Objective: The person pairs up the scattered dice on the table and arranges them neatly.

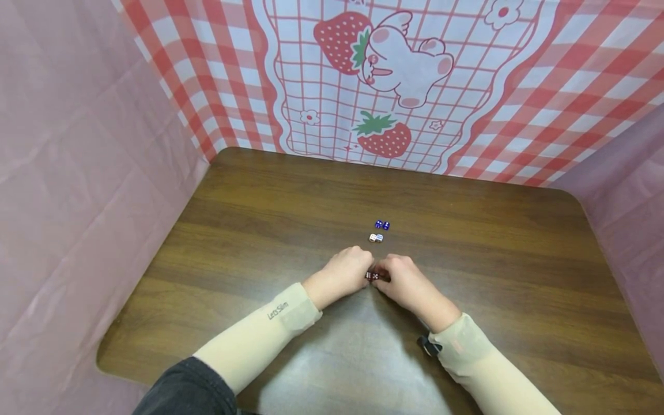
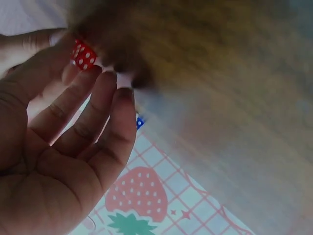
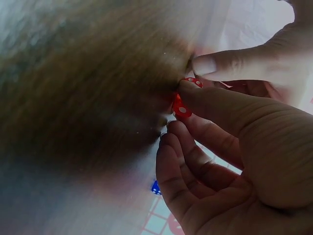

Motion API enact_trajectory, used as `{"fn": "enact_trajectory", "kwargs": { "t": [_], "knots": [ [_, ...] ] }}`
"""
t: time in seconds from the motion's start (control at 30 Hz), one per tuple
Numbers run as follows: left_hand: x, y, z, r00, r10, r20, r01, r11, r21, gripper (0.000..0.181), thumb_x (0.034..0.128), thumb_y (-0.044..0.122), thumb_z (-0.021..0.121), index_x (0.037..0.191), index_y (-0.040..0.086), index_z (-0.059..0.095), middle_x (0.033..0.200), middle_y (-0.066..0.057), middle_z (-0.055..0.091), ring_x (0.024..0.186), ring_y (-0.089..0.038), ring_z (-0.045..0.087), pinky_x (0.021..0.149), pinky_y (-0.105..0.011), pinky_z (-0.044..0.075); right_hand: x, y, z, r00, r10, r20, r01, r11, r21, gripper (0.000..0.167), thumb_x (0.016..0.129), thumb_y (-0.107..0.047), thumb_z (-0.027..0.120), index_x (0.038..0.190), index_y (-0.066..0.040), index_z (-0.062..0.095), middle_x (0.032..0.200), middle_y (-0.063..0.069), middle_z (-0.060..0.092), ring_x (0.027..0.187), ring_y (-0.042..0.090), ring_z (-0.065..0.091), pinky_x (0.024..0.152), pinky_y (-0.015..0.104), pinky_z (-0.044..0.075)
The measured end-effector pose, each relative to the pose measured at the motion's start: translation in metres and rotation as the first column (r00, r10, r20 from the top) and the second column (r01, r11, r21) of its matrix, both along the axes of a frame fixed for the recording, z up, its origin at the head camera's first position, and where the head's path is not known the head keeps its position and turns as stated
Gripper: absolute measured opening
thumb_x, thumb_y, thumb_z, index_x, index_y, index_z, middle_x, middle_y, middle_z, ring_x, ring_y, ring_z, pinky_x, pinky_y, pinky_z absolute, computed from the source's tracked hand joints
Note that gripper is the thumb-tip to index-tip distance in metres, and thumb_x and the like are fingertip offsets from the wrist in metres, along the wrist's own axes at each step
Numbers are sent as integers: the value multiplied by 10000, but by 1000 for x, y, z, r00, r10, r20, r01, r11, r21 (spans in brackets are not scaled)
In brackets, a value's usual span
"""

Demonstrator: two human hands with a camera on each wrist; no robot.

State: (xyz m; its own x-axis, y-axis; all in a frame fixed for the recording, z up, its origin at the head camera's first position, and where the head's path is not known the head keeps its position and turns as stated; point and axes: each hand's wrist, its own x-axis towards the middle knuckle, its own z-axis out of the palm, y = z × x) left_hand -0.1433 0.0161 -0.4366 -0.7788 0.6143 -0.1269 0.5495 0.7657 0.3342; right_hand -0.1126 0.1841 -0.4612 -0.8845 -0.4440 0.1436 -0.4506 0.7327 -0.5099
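White dice (image 1: 373,237), two touching side by side, lie on the brown desk (image 1: 259,202). Two red dice (image 1: 376,276) with white pips sit nearer the person than the white dice, next to each other at the fingertips of both hands; whether they rest on the desk or are lifted cannot be told. The left hand (image 1: 344,270), to the near left of the white dice, has its grip pinching the red dice between thumb and fingers. The right hand (image 1: 407,282), to the near right of the white dice, pinches the red dice from the other side, its remaining fingers bent. Two blue dice (image 1: 378,224) lie close together just beyond the white dice. Farther beyond the white dice hangs a checked cloth (image 1: 306,69) with strawberries. Pink cloth (image 1: 78,173) hangs well to the left of the white dice.
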Motion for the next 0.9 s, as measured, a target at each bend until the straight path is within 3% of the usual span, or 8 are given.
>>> {"fn": "enact_trajectory", "kwargs": {
  "t": [0.13, 0.27, 0.4, 0.53, 0.9],
  "knots": [
    [-8, -6, 3, 998, -15, 55, 13, 999, 36, 202, 727, 162, 898, 770, 152, 701, 713, 30, 610, 704, -175, 595, 623, -355, 503, 1, 0, 0, 1000, -6, 11, 6, 1000, -1, 129, 759, -35, 846, 837, -59, 746, 761, 0, 603, 677, 151, 567, 634, 344, 499],
    [-18, -11, 9, 998, -6, 60, 2, 998, 64, 225, 740, 180, 904, 861, 81, 742, 713, 25, 597, 741, -189, 566, 676, -346, 477, 0, -1, 0, 1000, -3, 18, 3, 1000, 11, 124, 766, -36, 850, 831, -61, 746, 755, -10, 597, 671, 139, 558, 627, 332, 493],
    [-28, -14, 14, 998, 12, 60, -16, 997, 80, 297, 780, 182, 890, 994, 28, 752, 861, -33, 686, 845, -216, 599, 763, -349, 497, 1, -1, 1, 1000, -4, 16, 4, 1000, 27, 130, 767, -47, 857, 815, -73, 739, 750, -14, 597, 670, 137, 555, 624, 337, 490],
    [-38, -14, 13, 999, 4, 44, -8, 994, 108, 356, 808, 151, 867, 1097, -6, 732, 1011, -91, 722, 904, -222, 636, 825, -356, 513, 1, -1, 2, 1000, -12, 17, 11, 999, 37, 136, 772, -57, 854, 789, -86, 722, 735, -19, 580, 653, 127, 538, 612, 337, 480],
    [-65, -6, 4, 998, -54, -11, 55, 991, 120, 200, 846, 107, 817, 1005, 20, 732, 941, -76, 704, 853, -189, 606, 807, -338, 496, 1, -1, 1, 1000, -14, 6, 14, 1000, 22, 134, 759, -29, 854, 801, -74, 736, 741, -8, 598, 658, 142, 573, 615, 333, 498]
  ]
}}
